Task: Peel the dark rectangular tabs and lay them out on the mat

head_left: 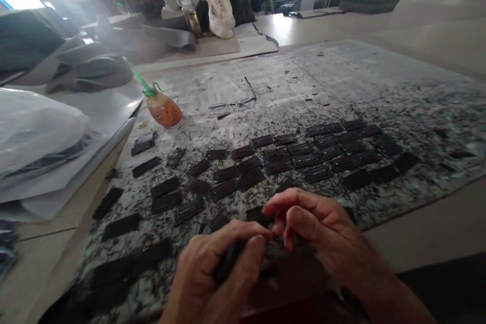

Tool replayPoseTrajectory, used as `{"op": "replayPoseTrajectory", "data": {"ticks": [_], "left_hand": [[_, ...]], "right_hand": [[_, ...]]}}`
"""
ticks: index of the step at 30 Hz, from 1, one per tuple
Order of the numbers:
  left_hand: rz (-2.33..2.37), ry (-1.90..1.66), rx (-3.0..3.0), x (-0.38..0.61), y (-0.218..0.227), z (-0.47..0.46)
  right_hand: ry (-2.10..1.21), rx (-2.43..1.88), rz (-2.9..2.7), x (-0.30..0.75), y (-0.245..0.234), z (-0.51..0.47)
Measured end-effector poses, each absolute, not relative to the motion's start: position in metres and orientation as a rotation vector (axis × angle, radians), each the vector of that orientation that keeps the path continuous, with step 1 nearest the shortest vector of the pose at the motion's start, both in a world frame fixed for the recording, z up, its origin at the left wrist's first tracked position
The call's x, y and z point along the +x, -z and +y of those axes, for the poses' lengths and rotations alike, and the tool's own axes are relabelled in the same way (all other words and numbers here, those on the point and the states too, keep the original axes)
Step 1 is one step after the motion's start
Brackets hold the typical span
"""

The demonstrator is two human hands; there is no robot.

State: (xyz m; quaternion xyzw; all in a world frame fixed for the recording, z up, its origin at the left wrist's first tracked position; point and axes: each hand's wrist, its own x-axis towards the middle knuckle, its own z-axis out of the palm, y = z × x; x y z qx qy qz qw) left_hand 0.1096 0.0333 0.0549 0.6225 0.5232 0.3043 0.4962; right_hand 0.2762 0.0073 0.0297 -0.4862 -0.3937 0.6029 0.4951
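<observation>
Your left hand (207,278) is clenched around a dark strip (229,260). The strip's long axis slants from low on your left up toward your right hand (317,225), so its upper end points at that hand's fingertips. The left hand has the strip in its grip, while the right is just beside it, with the fingers curled down to meet the left thumb near the strip's tip. You can't tell from this view whether the right hand is pinching something small there or only touching, because the fingers hide that spot.

Both hands are over the near edge of a speckled sheet (383,78) spread on the counter (429,235). Ahead of them, dark tabs (317,173) lie in loose rows, mostly crosswise to your view, with one piece just under your right fingers. Farther off are a pair of glasses (231,105), an orange bottle with a green neck (163,110) and a white plastic bag (219,7). You can't read any brand, label or writing on anything here.
</observation>
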Motion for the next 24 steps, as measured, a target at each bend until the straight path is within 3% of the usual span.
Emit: {"op": "replayPoseTrajectory", "data": {"ticks": [8, 10, 14, 16, 19, 24], "left_hand": [[1.097, -0.502, 1.868, 0.112, -0.045, 0.039], [1.093, -0.499, 1.96, 0.112, -0.042, 0.039], [1.13, -0.468, 2.135, 0.115, -0.039, 0.038], [1.069, -0.407, 2.203, 0.12, -0.039, 0.038], [0.973, -0.23, 2.252, 0.129, -0.039, 0.037], [0.922, -0.042, 2.171, 0.138, -0.035, 0.036]], "right_hand": [[-1.354, -1.321, -1.136, 0.277, -0.028, 0.001], [-1.17, -1.436, -1.249, 0.283, -0.029, 0.0], [-0.486, -1.752, -1.28, 0.303, -0.034, -0.01], [-0.344, -1.837, -1.172, 0.312, -0.036, -0.02], [-0.486, -1.797, -1.077, 0.317, -0.034, -0.033], [-1.047, -1.355, -0.683, 0.311, -0.027, -0.034]]}}
